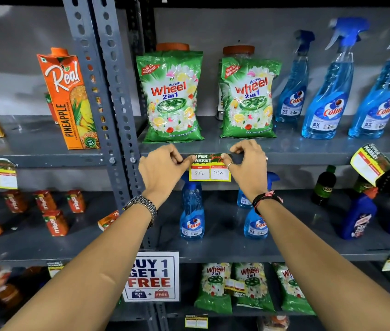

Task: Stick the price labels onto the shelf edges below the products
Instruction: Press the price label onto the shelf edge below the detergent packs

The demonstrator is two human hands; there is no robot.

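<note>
— Where is the price label (pixel 210 168)?

— Middle of the frame, on the front of the shelf edge (pixel 308 158), below the gap between the two green detergent bags (pixel 172 96). Its lower half hangs down past the edge.

— And the hands?

— The left hand (pixel 163 168) pinches the label's upper left corner, fingers curled in tight. The right hand (pixel 248 163) pinches the upper right corner the same way.

— Any other labels?

— One at the left of the frame on the shelf edge under the juice carton (pixel 68 99). Another label (pixel 371 163) at the right, under the blue spray bottles (pixel 327 91), is tilted and curled.
</note>
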